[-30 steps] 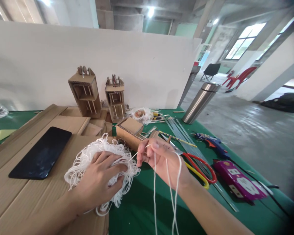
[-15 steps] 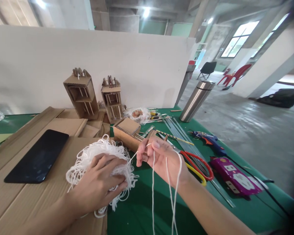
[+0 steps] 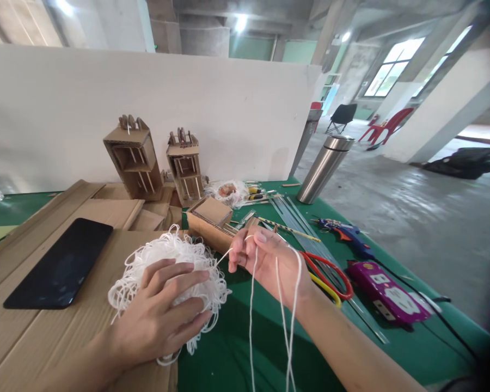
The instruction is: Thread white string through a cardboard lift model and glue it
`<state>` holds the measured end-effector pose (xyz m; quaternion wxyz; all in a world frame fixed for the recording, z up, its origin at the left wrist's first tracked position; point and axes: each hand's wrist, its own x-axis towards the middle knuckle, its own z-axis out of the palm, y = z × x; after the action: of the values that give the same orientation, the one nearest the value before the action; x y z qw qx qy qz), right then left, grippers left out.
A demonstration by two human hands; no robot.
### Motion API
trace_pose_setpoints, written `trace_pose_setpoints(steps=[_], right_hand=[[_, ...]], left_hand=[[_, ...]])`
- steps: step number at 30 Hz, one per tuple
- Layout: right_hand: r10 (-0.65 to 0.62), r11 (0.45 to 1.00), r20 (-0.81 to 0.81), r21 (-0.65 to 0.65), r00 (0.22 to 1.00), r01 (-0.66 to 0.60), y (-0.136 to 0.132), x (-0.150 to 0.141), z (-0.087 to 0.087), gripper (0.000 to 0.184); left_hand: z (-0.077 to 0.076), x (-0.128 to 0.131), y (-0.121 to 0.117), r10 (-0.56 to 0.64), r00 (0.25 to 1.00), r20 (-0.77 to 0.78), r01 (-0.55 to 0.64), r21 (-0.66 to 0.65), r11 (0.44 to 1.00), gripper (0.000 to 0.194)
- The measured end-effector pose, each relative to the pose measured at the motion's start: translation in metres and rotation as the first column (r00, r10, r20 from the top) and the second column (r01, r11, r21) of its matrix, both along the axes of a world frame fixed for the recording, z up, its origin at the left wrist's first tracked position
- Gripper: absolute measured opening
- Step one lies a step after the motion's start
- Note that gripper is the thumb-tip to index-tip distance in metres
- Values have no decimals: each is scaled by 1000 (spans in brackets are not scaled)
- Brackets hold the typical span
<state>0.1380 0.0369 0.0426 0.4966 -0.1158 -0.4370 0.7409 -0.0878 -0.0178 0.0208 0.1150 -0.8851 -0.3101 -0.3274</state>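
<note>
A loose tangled heap of white string (image 3: 167, 251) lies across the edge of the cardboard and the green tabletop. My left hand (image 3: 169, 307) rests on the heap palm down, its fingers spread apart. To the right of it, my right hand (image 3: 271, 258) is raised palm up, with thumb and curled fingers pinching the string. One short taut length runs from the heap to those fingers. Several slack strands of string (image 3: 252, 321) hang down from the right hand, one of them looped over the base of the thumb.
A black tablet (image 3: 61, 264) lies on the cardboard sheets (image 3: 8, 348) at left. Two cardboard models (image 3: 136, 163) stand by the white board (image 3: 228, 114). On the right are scissors (image 3: 330, 275), clear rods (image 3: 294, 209), a glue gun (image 3: 347, 235), a purple case (image 3: 387, 291) and a steel flask (image 3: 324, 171).
My left hand's fingers have spread wider over the heap and shifted slightly. My right hand stays almost in place with the string. The whole view has drifted slightly.
</note>
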Motion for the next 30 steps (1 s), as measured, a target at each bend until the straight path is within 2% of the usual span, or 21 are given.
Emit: trace_pose_setpoints(steps=[4, 7, 13, 19, 30], right_hand=[[8, 1000, -19, -1, 1000, -8, 0, 1, -1, 23], [27, 1000, -44, 11, 999, -27, -1, 1, -2, 23], [82, 996, -112, 27, 990, -80, -2, 1, -4, 24], [109, 994, -161, 42, 981, -103, -1, 3, -3, 24], [56, 998, -167, 31, 984, -52, 3, 7, 0, 25]], left_hand=[[5, 0, -2, -67, 997, 41, 67, 17, 998, 15], [8, 2, 0, -108, 993, 39, 107, 23, 994, 5], [8, 5, 7, 10, 1000, 4, -10, 32, 999, 18], [8, 3, 7, 25, 999, -21, -24, 13, 1000, 14], [8, 3, 8, 72, 997, -30, -74, -59, 996, 16]])
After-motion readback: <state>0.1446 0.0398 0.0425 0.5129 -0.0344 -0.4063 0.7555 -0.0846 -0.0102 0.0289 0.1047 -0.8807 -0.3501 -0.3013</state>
